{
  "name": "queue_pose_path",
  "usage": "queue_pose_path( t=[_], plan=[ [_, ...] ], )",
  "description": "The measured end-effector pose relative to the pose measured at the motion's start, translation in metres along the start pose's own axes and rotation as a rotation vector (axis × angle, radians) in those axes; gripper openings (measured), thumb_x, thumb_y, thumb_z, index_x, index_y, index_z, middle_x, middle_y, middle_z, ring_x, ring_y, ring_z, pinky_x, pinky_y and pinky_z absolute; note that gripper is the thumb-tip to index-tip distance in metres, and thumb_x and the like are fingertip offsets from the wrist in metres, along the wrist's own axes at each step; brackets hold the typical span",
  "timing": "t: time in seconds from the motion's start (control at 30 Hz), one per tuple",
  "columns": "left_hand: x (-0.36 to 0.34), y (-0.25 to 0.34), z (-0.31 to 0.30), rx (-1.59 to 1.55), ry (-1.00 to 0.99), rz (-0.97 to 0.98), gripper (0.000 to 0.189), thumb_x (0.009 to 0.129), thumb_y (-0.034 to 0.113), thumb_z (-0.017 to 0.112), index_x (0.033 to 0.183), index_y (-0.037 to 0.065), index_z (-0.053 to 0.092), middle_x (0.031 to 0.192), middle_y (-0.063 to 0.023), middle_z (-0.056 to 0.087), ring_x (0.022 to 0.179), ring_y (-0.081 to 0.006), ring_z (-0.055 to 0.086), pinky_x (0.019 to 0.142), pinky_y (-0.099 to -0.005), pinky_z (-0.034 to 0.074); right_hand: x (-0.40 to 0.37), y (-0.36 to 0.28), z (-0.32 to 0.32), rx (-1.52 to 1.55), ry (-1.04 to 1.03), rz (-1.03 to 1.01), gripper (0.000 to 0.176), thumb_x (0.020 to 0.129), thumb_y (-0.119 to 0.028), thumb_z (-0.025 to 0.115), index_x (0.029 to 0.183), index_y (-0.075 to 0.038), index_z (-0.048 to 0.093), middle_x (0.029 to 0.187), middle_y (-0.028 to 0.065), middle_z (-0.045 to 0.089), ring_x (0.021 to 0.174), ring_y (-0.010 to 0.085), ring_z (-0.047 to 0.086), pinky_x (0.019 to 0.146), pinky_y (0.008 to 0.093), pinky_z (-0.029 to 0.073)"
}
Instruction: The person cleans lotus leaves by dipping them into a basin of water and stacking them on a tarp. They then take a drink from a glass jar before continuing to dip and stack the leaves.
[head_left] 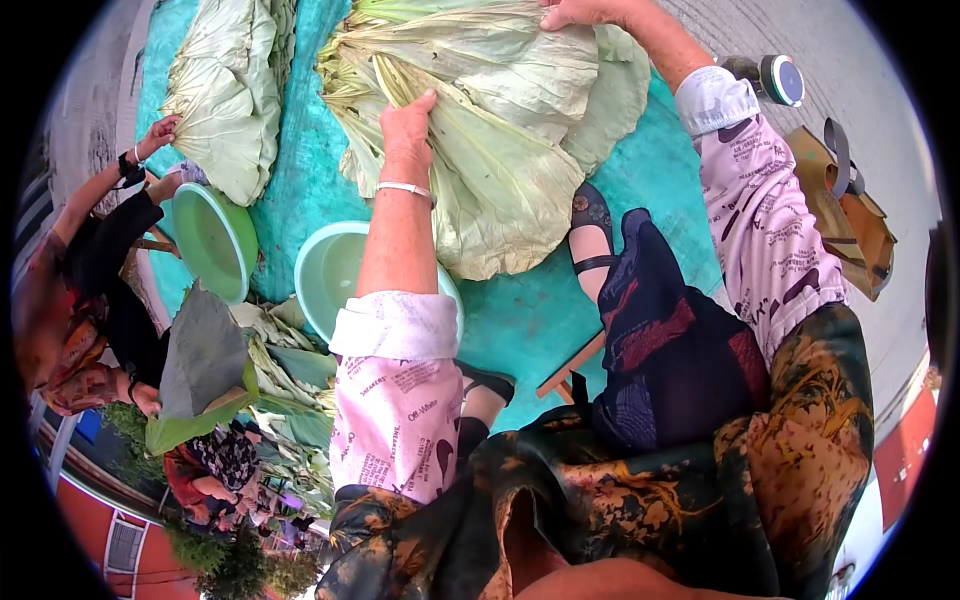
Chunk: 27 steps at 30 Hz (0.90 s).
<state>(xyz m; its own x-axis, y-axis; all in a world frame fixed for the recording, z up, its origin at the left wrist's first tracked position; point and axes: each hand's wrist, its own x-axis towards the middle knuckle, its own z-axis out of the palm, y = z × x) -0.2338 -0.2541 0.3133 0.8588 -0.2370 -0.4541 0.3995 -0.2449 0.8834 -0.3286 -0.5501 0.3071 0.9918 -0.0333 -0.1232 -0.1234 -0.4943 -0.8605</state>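
A fanned stack of large, pale green lotus leaves [470, 70] lies on a turquoise sheet, its gathered ends to the left. My left hand [407, 130] is closed on the narrow, pleated end of the top leaf [500, 190], which spreads toward me and to the right. At the far edge of the stack, my right hand [575, 12] pinches a leaf's rim between thumb and fingers. Behind my left forearm, a pale green basin [325, 265] is partly hidden.
To the left a co-worker's hand [155, 137] touches another leaf stack [228, 90]; their other hand holds a darker leaf [205, 350]. A green basin [213, 240] stands near them. More leaves [295, 370] are heaped below. A brown bag [850, 215] lies at right.
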Motion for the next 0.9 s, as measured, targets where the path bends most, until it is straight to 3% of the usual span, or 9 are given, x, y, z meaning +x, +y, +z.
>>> queue_pose_path(
  t=[0.1, 0.13, 0.23, 0.27, 0.33, 0.4, 0.53, 0.73, 0.9],
  plan=[
    [0.003, -0.002, 0.0, -0.016, -0.017, 0.017, 0.033, 0.075, 0.001, 0.067, 0.106, -0.003, 0.058, 0.094, -0.0093, 0.064, 0.079, -0.0203, 0.06, 0.072, -0.0325, 0.049, 0.002, -0.002, 0.011, -0.252, 0.23, 0.088, 0.019, 0.063, -0.021, 0.061, 0.072, -0.005, 0.059, 0.064, 0.011, 0.06, 0.055, 0.0176, 0.05, 0.051, 0.0351, 0.04],
    [0.004, -0.002, 0.0, -0.009, -0.022, 0.015, 0.033, 0.074, 0.002, 0.067, 0.106, -0.003, 0.058, 0.094, -0.009, 0.064, 0.079, -0.02, 0.06, 0.072, -0.0323, 0.049, -0.008, -0.006, 0.014, -0.192, 0.291, 0.028, 0.018, 0.066, -0.017, 0.058, 0.077, -0.002, 0.06, 0.066, 0.0174, 0.058, 0.055, 0.0269, 0.053, 0.052, 0.0362, 0.042],
    [0.001, -0.002, -0.001, -0.008, -0.022, 0.022, 0.033, 0.074, 0.002, 0.067, 0.106, -0.002, 0.058, 0.093, -0.0085, 0.064, 0.079, -0.0195, 0.06, 0.072, -0.032, 0.049, -0.012, 0.009, 0.038, -0.504, 0.722, 0.073, 0.02, 0.072, -0.015, 0.056, 0.086, 0.0, 0.058, 0.081, 0.018, 0.06, 0.072, 0.0318, 0.057, 0.063, 0.0412, 0.045],
    [0.001, -0.002, 0.0, -0.011, -0.023, 0.026, 0.033, 0.074, 0.002, 0.068, 0.106, -0.002, 0.058, 0.093, -0.0084, 0.064, 0.079, -0.0193, 0.06, 0.072, -0.0319, 0.049, -0.035, -0.043, 0.036, -0.711, 0.802, 0.032, 0.027, 0.076, -0.015, 0.053, 0.098, 0.001, 0.055, 0.102, 0.0199, 0.056, 0.094, 0.0351, 0.052, 0.082, 0.0459, 0.041],
    [0.001, -0.001, 0.001, 0.013, 0.001, 0.014, 0.033, 0.074, 0.002, 0.067, 0.106, -0.001, 0.058, 0.094, -0.0085, 0.064, 0.079, -0.0192, 0.06, 0.072, -0.032, 0.049, -0.024, -0.037, 0.057, -0.714, 0.891, -0.171, 0.04, 0.077, -0.02, 0.054, 0.112, -0.001, 0.052, 0.118, 0.0187, 0.051, 0.111, 0.0337, 0.044, 0.097, 0.0473, 0.032],
    [0.0, 0.001, 0.004, 0.014, 0.001, 0.015, 0.032, 0.075, 0.001, 0.067, 0.105, -0.001, 0.058, 0.094, -0.0089, 0.064, 0.079, -0.0199, 0.061, 0.072, -0.0324, 0.05, -0.022, -0.06, 0.085, -0.799, 0.767, -0.418, 0.051, 0.08, -0.025, 0.053, 0.124, -0.001, 0.046, 0.126, 0.0188, 0.047, 0.119, 0.0331, 0.04, 0.103, 0.0454, 0.027],
    [-0.002, 0.003, 0.005, -0.006, -0.022, 0.005, 0.032, 0.074, 0.001, 0.067, 0.105, 0.0, 0.058, 0.094, -0.0093, 0.064, 0.079, -0.0205, 0.061, 0.072, -0.0331, 0.05, -0.017, -0.037, 0.11, -0.767, 0.511, -0.263, 0.062, 0.083, -0.035, 0.049, 0.135, -0.004, 0.036, 0.139, 0.0132, 0.037, 0.129, 0.0278, 0.031, 0.106, 0.0484, 0.02],
    [-0.003, 0.006, 0.0, -0.049, -0.082, -0.032, 0.032, 0.077, 0.002, 0.067, 0.106, -0.002, 0.057, 0.098, -0.0103, 0.063, 0.085, -0.0219, 0.062, 0.076, -0.0343, 0.051, -0.005, -0.025, 0.115, -0.757, 0.452, -0.212, 0.062, 0.084, -0.037, 0.048, 0.136, -0.006, 0.035, 0.142, 0.0116, 0.033, 0.132, 0.0257, 0.027, 0.107, 0.0484, 0.018],
    [-0.06, 0.041, -0.044, -0.21, -0.179, 0.057, 0.034, 0.082, 0.004, 0.063, 0.115, -0.001, 0.052, 0.107, -0.0106, 0.061, 0.095, -0.0235, 0.06, 0.085, -0.0367, 0.049, -0.007, -0.022, 0.112, -0.704, 0.43, -0.225, 0.062, 0.083, -0.036, 0.049, 0.136, -0.006, 0.035, 0.142, 0.0127, 0.033, 0.132, 0.0277, 0.027, 0.108, 0.0473, 0.017]
  ],
)
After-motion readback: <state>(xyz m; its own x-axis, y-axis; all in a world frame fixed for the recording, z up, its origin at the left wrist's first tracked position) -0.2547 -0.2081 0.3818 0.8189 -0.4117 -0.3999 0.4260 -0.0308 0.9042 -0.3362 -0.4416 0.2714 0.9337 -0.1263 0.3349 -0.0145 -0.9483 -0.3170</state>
